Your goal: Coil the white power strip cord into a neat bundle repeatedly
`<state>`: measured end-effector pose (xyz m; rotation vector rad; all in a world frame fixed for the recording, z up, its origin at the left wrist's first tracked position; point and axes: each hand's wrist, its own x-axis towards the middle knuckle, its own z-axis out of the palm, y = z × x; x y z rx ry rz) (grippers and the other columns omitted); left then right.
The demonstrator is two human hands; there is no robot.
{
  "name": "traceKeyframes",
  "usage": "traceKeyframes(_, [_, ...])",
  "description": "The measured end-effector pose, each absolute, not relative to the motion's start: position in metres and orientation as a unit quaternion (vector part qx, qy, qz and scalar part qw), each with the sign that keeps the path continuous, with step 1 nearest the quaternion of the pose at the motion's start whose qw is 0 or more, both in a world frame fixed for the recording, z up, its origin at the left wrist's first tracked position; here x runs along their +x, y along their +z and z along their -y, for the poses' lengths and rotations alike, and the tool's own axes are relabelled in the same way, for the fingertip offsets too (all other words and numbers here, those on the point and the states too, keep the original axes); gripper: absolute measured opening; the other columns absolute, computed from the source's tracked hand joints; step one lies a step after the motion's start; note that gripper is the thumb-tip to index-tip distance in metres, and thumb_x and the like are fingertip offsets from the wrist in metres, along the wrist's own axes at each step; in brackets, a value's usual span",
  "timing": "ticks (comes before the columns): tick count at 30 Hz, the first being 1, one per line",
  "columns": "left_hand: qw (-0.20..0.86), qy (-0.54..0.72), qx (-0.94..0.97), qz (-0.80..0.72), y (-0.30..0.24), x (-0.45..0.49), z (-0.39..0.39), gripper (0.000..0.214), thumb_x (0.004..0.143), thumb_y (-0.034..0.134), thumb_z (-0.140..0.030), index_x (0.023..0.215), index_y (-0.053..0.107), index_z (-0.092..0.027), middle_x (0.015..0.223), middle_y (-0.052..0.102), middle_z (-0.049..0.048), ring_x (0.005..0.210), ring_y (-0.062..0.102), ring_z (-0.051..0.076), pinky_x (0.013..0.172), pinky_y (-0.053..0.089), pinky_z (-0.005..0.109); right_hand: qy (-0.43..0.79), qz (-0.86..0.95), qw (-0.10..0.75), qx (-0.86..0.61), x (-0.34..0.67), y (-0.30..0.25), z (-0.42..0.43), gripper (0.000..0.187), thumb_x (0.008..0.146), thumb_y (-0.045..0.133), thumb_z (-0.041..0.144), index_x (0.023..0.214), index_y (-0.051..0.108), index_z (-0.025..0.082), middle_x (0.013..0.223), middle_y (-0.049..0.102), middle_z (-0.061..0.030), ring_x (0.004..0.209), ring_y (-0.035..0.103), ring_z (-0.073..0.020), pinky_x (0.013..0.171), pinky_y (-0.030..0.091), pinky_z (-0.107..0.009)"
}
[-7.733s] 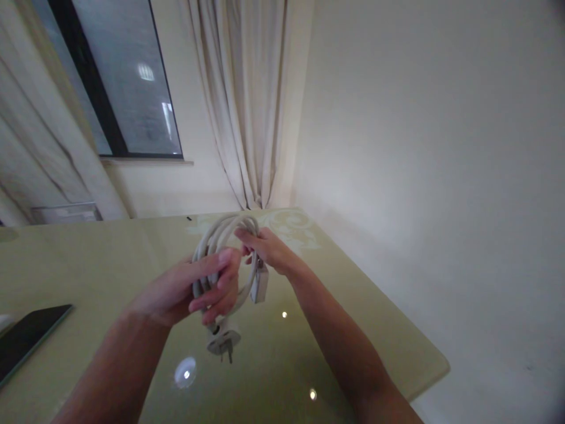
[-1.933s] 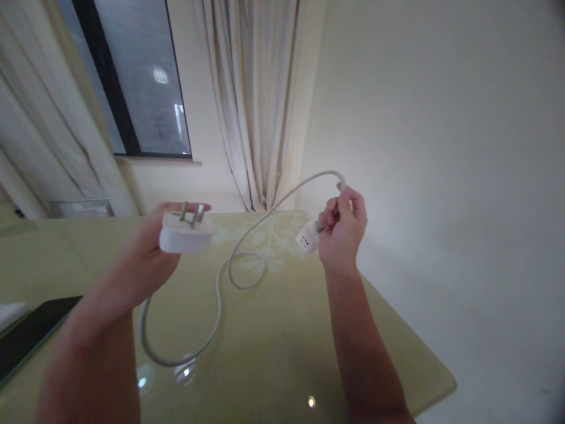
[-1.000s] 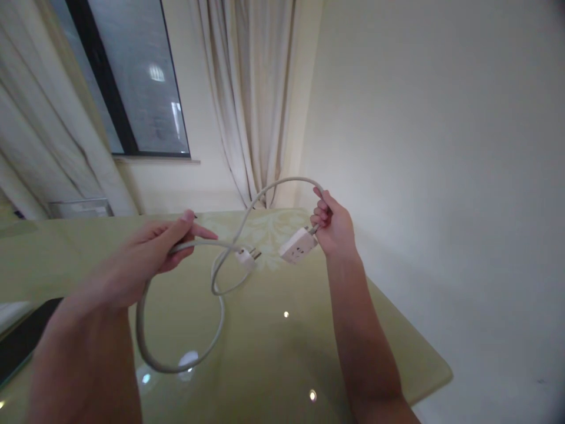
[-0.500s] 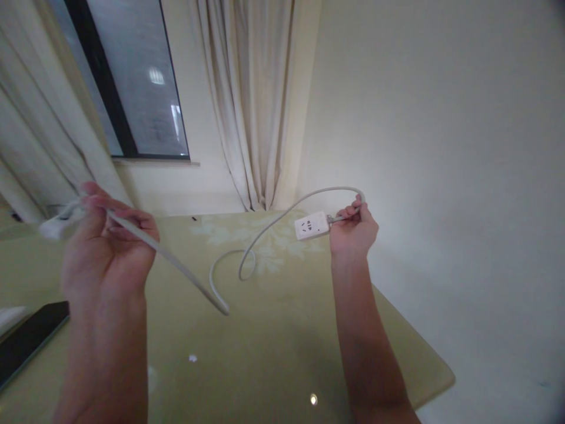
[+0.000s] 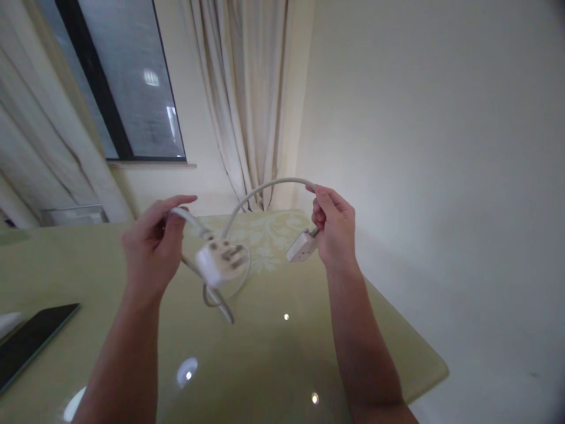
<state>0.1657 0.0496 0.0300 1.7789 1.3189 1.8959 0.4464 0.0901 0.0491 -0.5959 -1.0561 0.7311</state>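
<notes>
A pale grey power cable (image 5: 276, 181) arches between my two hands, its slack looping down in the middle over the table. My left hand (image 5: 156, 235) pinches it close to a white plug (image 5: 218, 262), which hangs to the right of the fingers, blurred by motion, with its prongs showing. My right hand (image 5: 334, 221) is closed on the other end of the cable. Just below those fingers a small white socket block (image 5: 302, 246) hangs tilted, its socket holes facing me.
The glossy yellow-green table (image 5: 260, 371) carries a dark flat tablet-like object (image 5: 37, 338) at the left, with a white item (image 5: 9, 323) beside it. Behind are curtains (image 5: 247, 100) and a window (image 5: 132, 76). A pale wall (image 5: 419, 147) stands to the right.
My left hand has moved right and inward, and the plug has swung from its left to its right side. My right hand has shifted left, tilting the socket block downward.
</notes>
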Motion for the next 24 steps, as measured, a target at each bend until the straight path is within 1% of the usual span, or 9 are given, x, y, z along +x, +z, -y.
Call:
traceKeyframes(3, [0.053,0.607,0.659,-0.441,0.033,0.158,-0.046,0.024,0.098,0.066,-0.033,0.113,0.082,-0.023,0.076,0.056,-0.0024,0.065,0.042,0.013,0.059,0.032,0.028,0.328,0.481,0.766,-0.273,0.450,0.048,-0.093,0.023,0.088,0.080,0.044,0.092,0.082,0.022,0.064,0.043,0.0062,0.052,0.028,-0.0072,0.044,0.018,-0.024])
traceKeyframes(5, [0.105,0.548,0.707,-0.435,0.036,0.152,-0.043,0.026,0.098,0.064,-0.033,0.112,0.083,-0.024,0.082,0.063,-0.0002,0.071,0.049,0.016,0.063,0.037,0.028,0.331,0.475,0.769,-0.270,0.452,0.048,-0.094,0.021,0.088,0.080,0.042,0.092,0.082,0.021,0.063,0.042,0.0066,0.051,0.027,-0.0069,0.044,0.018,-0.024])
traceKeyframes(7, [0.163,0.487,0.752,-0.414,0.039,0.150,-0.039,0.025,0.098,0.062,-0.038,0.104,0.082,-0.024,0.090,0.068,0.0028,0.080,0.058,0.019,0.069,0.044,0.029,0.335,0.477,0.767,-0.268,0.451,0.049,-0.094,0.020,0.089,0.080,0.041,0.091,0.081,0.021,0.062,0.041,0.0069,0.051,0.027,-0.0068,0.044,0.017,-0.024])
traceKeyframes(10, [0.220,0.428,0.786,-0.388,0.044,0.154,-0.034,0.029,0.097,0.061,-0.046,0.085,0.076,-0.024,0.083,0.068,0.0043,0.076,0.060,0.021,0.067,0.047,0.030,0.346,0.495,0.749,-0.274,0.447,0.049,-0.092,0.021,0.089,0.080,0.042,0.089,0.080,0.022,0.061,0.041,0.0072,0.050,0.027,-0.0066,0.045,0.018,-0.024])
traceKeyframes(15, [0.169,0.393,0.788,-0.444,0.043,0.170,-0.036,0.029,0.097,0.060,-0.045,0.083,0.074,-0.023,0.079,0.071,0.0027,0.076,0.064,0.022,0.069,0.048,0.030,0.348,0.535,0.716,-0.284,0.439,0.047,-0.091,0.023,0.089,0.082,0.044,0.089,0.080,0.021,0.062,0.045,0.0064,0.052,0.031,-0.0067,0.047,0.020,-0.025])
traceKeyframes(18, [0.178,0.421,0.774,-0.438,0.035,0.175,-0.048,0.030,0.093,0.067,-0.050,0.088,0.076,-0.021,0.081,0.073,0.0041,0.076,0.065,0.021,0.070,0.051,0.030,0.357,0.523,0.720,-0.283,0.437,0.046,-0.093,0.021,0.089,0.081,0.042,0.091,0.081,0.021,0.063,0.044,0.0066,0.053,0.031,-0.0070,0.047,0.020,-0.025])
traceKeyframes(20, [0.213,0.482,0.741,-0.417,0.028,0.178,-0.056,0.036,0.094,0.069,-0.055,0.088,0.074,-0.020,0.086,0.073,0.0056,0.082,0.067,0.022,0.075,0.055,0.031,0.373,0.490,0.738,-0.276,0.437,0.045,-0.094,0.019,0.088,0.081,0.040,0.091,0.080,0.021,0.063,0.042,0.0073,0.052,0.029,-0.0070,0.046,0.019,-0.025])
traceKeyframes(22, [0.280,0.564,0.671,-0.391,0.023,0.182,-0.060,0.044,0.096,0.064,-0.064,0.090,0.069,-0.020,0.088,0.071,0.0053,0.088,0.069,0.022,0.081,0.059,0.034,0.380,0.441,0.769,-0.263,0.441,0.044,-0.094,0.019,0.086,0.082,0.038,0.092,0.079,0.020,0.063,0.038,0.0084,0.052,0.027,-0.0067,0.045,0.018,-0.024])
traceKeyframes(24, [0.363,0.627,0.583,-0.369,0.022,0.186,-0.059,0.048,0.098,0.061,-0.069,0.099,0.065,-0.021,0.082,0.067,0.0022,0.080,0.068,0.019,0.078,0.061,0.035,0.372,0.378,0.813,-0.241,0.451,0.046,-0.092,0.020,0.084,0.083,0.037,0.092,0.078,0.020,0.062,0.033,0.0098,0.051,0.025,-0.0064,0.045,0.019,-0.023])
